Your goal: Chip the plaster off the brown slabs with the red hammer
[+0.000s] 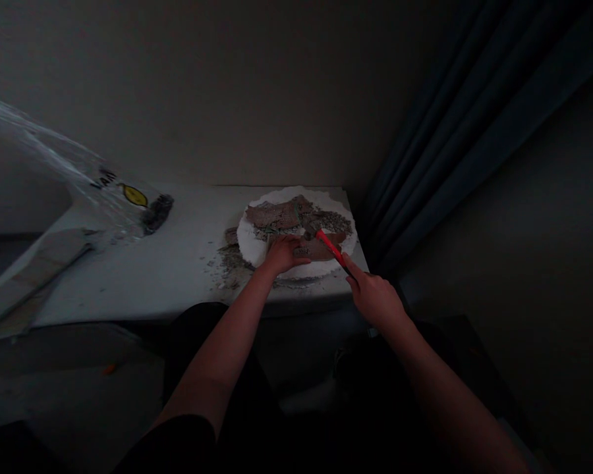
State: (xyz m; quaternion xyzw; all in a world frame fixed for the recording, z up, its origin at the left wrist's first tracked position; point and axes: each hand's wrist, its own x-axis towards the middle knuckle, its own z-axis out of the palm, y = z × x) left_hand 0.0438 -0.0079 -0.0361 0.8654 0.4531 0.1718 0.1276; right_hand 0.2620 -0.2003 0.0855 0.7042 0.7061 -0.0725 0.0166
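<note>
My right hand is closed around the handle of a hammer, red toward its head. The dark hammer head points left and lies over brown, rough material. My left hand rests with fingers spread on a flat brown slab, just left of the hammer head. Slab and hand are on a round white slab with a ragged rim. Behind them lies another brown broken piece, with grey-brown crumbs to its right. Dim light hides the finer detail.
A white table carries it all, with debris scattered left of the round slab. A clear plastic bag with dark contents stands farther left, near a flattened cardboard piece. A dark curtain hangs on the right.
</note>
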